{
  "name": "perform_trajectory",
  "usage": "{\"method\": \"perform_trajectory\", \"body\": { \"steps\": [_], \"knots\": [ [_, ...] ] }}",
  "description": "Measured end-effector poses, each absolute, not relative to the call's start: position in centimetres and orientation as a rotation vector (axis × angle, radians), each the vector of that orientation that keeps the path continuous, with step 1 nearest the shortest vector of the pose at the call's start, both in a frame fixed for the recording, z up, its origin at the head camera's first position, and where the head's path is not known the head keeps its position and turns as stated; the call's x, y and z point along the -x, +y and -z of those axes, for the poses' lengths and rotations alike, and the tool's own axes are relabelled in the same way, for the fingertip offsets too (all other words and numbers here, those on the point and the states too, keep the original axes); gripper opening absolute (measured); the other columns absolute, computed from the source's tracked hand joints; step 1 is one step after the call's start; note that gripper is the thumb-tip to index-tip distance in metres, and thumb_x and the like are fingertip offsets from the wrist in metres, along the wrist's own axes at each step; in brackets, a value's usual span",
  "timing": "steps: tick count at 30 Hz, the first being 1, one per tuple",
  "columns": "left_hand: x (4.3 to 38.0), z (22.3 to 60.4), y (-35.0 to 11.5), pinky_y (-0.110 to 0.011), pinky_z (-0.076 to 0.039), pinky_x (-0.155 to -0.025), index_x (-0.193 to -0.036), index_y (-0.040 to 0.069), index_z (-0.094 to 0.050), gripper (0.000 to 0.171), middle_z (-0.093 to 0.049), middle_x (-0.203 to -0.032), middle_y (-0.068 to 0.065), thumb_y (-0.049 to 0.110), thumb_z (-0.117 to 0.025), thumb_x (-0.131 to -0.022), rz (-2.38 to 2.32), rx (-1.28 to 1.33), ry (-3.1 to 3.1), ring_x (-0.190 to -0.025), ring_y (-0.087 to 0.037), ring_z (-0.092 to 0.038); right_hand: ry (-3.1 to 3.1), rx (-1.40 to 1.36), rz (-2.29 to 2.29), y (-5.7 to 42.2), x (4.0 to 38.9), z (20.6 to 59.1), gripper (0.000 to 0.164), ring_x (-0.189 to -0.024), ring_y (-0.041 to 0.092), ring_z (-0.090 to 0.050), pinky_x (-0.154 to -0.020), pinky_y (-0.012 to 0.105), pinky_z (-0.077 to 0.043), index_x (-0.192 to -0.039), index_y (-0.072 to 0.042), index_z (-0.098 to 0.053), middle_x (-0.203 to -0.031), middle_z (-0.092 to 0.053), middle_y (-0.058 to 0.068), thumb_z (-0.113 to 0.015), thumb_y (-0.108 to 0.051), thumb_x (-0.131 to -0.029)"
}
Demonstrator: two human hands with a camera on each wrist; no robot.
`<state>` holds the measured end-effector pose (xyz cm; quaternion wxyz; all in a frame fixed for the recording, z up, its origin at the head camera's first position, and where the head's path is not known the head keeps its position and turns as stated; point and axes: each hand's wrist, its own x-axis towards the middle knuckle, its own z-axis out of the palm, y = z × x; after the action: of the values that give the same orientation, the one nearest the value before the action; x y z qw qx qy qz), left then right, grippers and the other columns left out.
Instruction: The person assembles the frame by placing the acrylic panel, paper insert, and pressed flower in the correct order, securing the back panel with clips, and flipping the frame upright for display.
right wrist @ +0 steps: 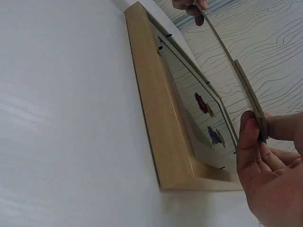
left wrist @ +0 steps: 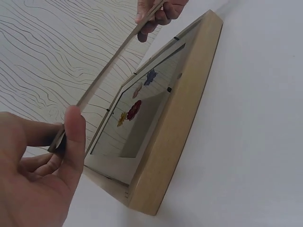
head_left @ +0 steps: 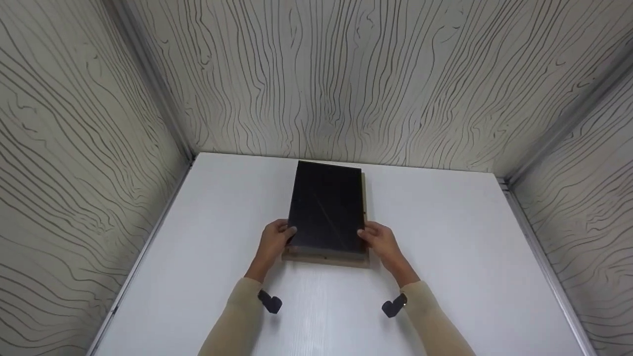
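Left hand: grip closed, thumb and fingers pinching the near left edge of a black panel. Right hand: same grip on the right edge. Panel held above a pale wooden frame, apart from it. In the frame: glass with flowers, red, yellow and blue among them; small black tabs along the inner rim. Frame lies on white worktop, wood-grain-patterned walls around.

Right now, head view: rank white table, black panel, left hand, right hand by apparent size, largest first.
1. White table
2. Black panel
3. Left hand and right hand: look alike, so not ranked.
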<state>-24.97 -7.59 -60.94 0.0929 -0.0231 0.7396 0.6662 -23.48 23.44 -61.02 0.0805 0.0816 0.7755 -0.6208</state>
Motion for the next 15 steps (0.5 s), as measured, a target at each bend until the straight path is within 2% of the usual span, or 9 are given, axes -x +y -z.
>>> {"method": "perform_trajectory", "body": {
  "steps": [7, 9, 15],
  "knots": [
    [25.1, 61.9, -7.4, -0.04, -0.062, -0.095, -0.144, -0.011, -0.055, 0.047, -0.067, -0.136, -0.028, 0.016, -0.065, -0.106, -1.879, 0.069, 2.246, -0.118, -0.035, -0.072, 2.33, -0.268, 1.783, 23.7, 23.4, 61.1, 0.061, -0.143, 0.047, -0.053, -0.118, 0.056, -0.045, -0.155, 0.009, -0.044, -0.153, -0.052, 0.034, -0.065, -0.021, -0.107],
    [25.1, 62.1, -7.4, -0.043, -0.062, -0.095, -0.146, -0.012, -0.052, 0.05, -0.064, -0.138, -0.03, 0.015, -0.064, -0.107, -1.89, 0.071, 2.22, -0.111, -0.036, -0.075, 2.324, -0.277, 1.783, 23.8, 23.4, 61.2, 0.061, -0.143, 0.047, -0.053, -0.118, 0.056, -0.045, -0.155, 0.01, -0.045, -0.153, -0.052, 0.034, -0.066, -0.021, -0.107],
    [25.2, 62.6, -7.4, -0.04, -0.064, -0.09, -0.151, -0.013, -0.046, 0.055, -0.058, -0.145, -0.034, 0.016, -0.063, -0.107, -1.877, 0.07, 2.201, -0.082, -0.03, -0.08, 2.338, -0.288, 1.767, 23.9, 23.8, 61.8, 0.058, -0.142, 0.047, -0.055, -0.118, 0.055, -0.046, -0.152, 0.012, -0.046, -0.15, -0.055, 0.035, -0.065, -0.017, -0.106]
  ]
}}
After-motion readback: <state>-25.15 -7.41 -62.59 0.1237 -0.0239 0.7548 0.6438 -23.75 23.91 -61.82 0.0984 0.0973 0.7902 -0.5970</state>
